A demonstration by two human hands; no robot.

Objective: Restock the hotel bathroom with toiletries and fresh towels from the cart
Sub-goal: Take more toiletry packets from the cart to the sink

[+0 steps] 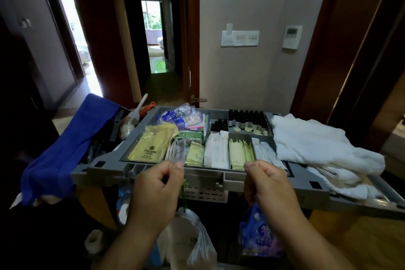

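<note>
Head cam looks down on the housekeeping cart's gray top tray (197, 176), parked in a hallway. Left hand (157, 190) sits at the near rim, thumb and forefinger pinching a clear plastic packet (180, 151) that pokes up over the tray's near-left compartments, with a thin green strip (184, 195) hanging down below the fingers. Right hand (269, 184) is also at the near rim, fingers curled in tight with the thumb on top, just in front of the pale green sachets (237, 152). Honestly can't tell if it's gripping anything. A blue plastic bag (258, 234) hangs right under it, and a white plastic bag (192, 237) under the left one. Toiletries fill the tray: yellow packets (151, 144) near the left edge, white sachets (217, 149) in the middle, small dark bottles (247, 119) along the far edge and crumpled water bottles (182, 116) at the far left. White towels (317, 142) are piled on the right end of the cart, spilling over the edge. A blue cloth (65, 144) drapes over the left end.
</note>
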